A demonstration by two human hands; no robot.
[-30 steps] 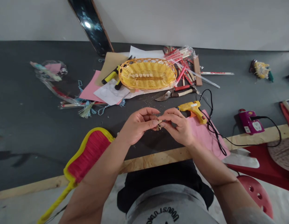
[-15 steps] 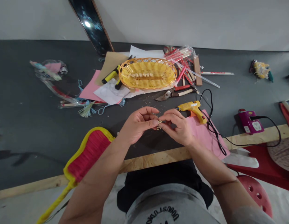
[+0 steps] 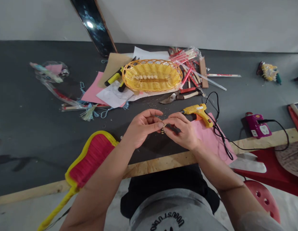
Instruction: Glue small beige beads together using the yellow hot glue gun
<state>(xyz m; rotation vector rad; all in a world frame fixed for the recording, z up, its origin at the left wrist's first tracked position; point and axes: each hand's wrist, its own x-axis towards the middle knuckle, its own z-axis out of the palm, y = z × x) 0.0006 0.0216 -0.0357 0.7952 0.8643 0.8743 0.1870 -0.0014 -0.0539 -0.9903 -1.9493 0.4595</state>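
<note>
Dark grey tabletop (image 3: pixel 43 128) spreads beneath the left hand (image 3: pixel 141 128) and right hand (image 3: pixel 181 130), which face each other, fingers curled, left index arched above. Both pinch a small beaded piece (image 3: pixel 163 131) between thumbs and fingertips, midway between the palms. Forearms (image 3: pixel 112 173) slant back toward seven and five o'clock. From there, a yellow glue gun (image 3: pixel 198 111) lies near at two o'clock, pruning shears (image 3: pixel 172 98) at one, a wicker basket (image 3: pixel 151 68) at twelve.

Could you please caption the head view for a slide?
Left hand and right hand hold a small, bumpy beige piece beside a yellow glue gun, near an oval yellow wicker basket.
</note>
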